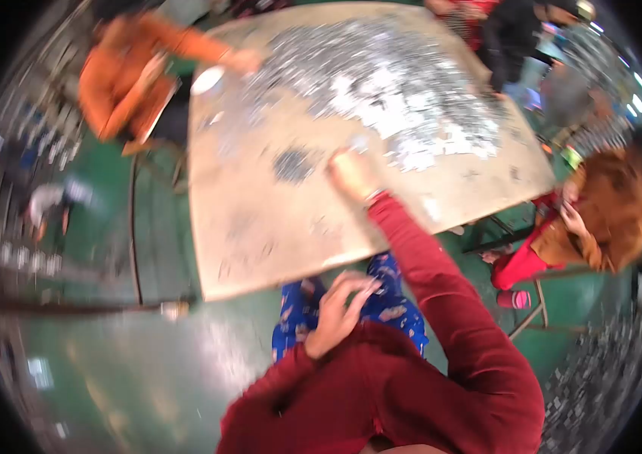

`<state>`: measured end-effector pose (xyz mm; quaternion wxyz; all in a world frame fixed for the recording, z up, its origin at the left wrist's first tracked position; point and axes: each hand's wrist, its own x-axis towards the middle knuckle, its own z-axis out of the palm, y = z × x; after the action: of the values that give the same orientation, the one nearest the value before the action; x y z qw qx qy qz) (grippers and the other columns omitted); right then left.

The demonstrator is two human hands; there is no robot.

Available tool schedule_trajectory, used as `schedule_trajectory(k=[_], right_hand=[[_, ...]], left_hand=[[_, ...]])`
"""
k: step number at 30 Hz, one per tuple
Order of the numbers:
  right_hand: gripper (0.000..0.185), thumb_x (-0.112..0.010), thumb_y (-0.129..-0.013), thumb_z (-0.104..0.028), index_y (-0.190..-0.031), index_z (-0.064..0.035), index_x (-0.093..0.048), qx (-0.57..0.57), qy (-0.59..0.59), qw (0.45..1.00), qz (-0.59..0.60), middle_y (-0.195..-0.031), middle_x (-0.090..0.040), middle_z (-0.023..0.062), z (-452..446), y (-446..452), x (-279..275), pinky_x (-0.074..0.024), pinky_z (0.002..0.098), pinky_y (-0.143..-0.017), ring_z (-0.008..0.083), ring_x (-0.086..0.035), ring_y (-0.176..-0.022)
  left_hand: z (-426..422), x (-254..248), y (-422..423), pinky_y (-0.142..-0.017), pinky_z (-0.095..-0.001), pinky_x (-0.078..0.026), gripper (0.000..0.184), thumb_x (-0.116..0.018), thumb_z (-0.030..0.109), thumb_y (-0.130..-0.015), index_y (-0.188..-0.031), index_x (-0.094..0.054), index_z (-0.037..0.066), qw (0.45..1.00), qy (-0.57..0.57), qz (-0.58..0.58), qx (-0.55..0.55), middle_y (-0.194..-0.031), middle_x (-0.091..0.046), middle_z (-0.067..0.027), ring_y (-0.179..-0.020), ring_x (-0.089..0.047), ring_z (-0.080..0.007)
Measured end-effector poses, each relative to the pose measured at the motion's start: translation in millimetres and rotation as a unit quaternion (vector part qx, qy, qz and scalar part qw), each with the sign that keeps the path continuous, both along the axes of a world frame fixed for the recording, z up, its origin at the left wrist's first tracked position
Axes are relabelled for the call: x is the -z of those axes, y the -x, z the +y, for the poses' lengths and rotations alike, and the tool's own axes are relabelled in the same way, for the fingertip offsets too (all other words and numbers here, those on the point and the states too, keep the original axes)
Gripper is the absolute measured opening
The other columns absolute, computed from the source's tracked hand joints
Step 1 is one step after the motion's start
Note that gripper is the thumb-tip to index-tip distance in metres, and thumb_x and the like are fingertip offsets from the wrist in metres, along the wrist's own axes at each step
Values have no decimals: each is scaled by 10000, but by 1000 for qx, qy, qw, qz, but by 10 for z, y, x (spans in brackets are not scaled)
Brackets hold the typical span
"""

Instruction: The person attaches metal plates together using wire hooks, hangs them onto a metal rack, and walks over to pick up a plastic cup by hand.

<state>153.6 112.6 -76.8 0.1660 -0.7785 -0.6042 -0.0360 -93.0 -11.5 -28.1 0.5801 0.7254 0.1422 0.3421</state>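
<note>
My right hand (355,175) reaches over the tan table, its fingers blurred by motion. To its left lies a small dark cluster of bits (294,164); just beyond and to the right spreads a large heap of shiny silver-grey pieces (381,83), too blurred to name. Above my lap, my left hand (340,310) has its fingers bent and thumb and fingertips close together. Whatever sits between those tips, if anything, is too small to make out.
The tan tabletop (249,234) has its near edge at my knees. A person in orange (120,83) reaches onto it from the far left, beside a white round object (207,80). Another person in brown (601,208) sits at the right; more people are at the far right corner.
</note>
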Motion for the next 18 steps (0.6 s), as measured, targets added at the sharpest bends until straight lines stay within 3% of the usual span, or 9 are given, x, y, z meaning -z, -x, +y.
schedule_trajectory(k=[3,6,8,10,11,12,14,16,18], right_hand=[[71,-575,-649,-63,-687,-14,-608,-3,-87,996,-27,-740,-608,194,17,-12,203,-495,439,-684,344,-604,-743],[76,-563,-673,-53,-734,-13,-585,47,-191,972,131,-760,-604,194,-13,-41,170,-473,427,-671,346,-593,-757],[78,-551,-691,-53,-755,-16,-576,74,-204,934,285,-751,-601,191,-61,125,-9,-460,415,-656,337,-590,-753],[156,-550,-704,-54,-841,-19,-616,28,-159,922,353,-713,-621,165,28,199,-7,-475,357,-624,228,-598,-654],[129,-567,-688,-53,-792,-30,-641,10,-110,926,361,-677,-630,147,41,261,-105,-468,337,-562,182,-582,-600],[105,-592,-680,-58,-758,-34,-657,-36,-136,927,347,-640,-629,118,83,306,-115,-469,314,-534,164,-582,-573],[101,-624,-681,-52,-771,-36,-666,-109,-71,940,316,-668,-650,92,332,393,-47,-477,273,-551,125,-598,-597],[127,-640,-730,-124,-810,-33,-678,-102,9,921,377,-693,-655,113,437,553,-172,-485,290,-580,159,-621,-626],[206,-634,-764,-195,-878,-29,-672,-162,-7,924,345,-728,-657,133,548,785,-286,-492,321,-611,211,-631,-655]], left_hand=[[21,162,-27,-803,-323,-467,69,-562,-33,-821,-881,-558,1,999,30,-13,-7,-916,-633,-121,-883,-600,-228],[36,224,-33,-802,-330,-467,62,-556,-38,-823,-871,-553,1,995,97,-22,10,-909,-636,-122,-877,-600,-228],[107,364,-58,-798,-332,-469,58,-554,-36,-826,-872,-555,-1,997,75,-21,30,-903,-635,-128,-872,-601,-233],[89,306,-54,-785,-328,-470,57,-556,-28,-831,-880,-567,-1,1000,12,-13,16,-889,-632,-133,-856,-603,-237],[93,154,-44,-776,-325,-470,79,-570,-12,-830,-906,-584,0,999,-24,46,14,-898,-631,-134,-844,-606,-239],[99,102,-39,-772,-321,-469,101,-584,5,-826,-925,-600,8,999,-15,34,23,-907,-631,-118,-853,-602,-240],[94,154,-3,-777,-326,-464,86,-583,19,-825,-909,-598,25,999,-9,14,29,-900,-626,-97,-886,-588,-253],[68,204,39,-794,-303,-469,82,-562,-20,-827,-903,-580,3,1000,-18,0,23,-925,-627,-102,-902,-584,-213],[60,184,60,-790,-310,-467,85,-574,-13,-818,-900,-584,7,1000,-7,-2,4,-913,-627,-101,-890,-586,-220]])
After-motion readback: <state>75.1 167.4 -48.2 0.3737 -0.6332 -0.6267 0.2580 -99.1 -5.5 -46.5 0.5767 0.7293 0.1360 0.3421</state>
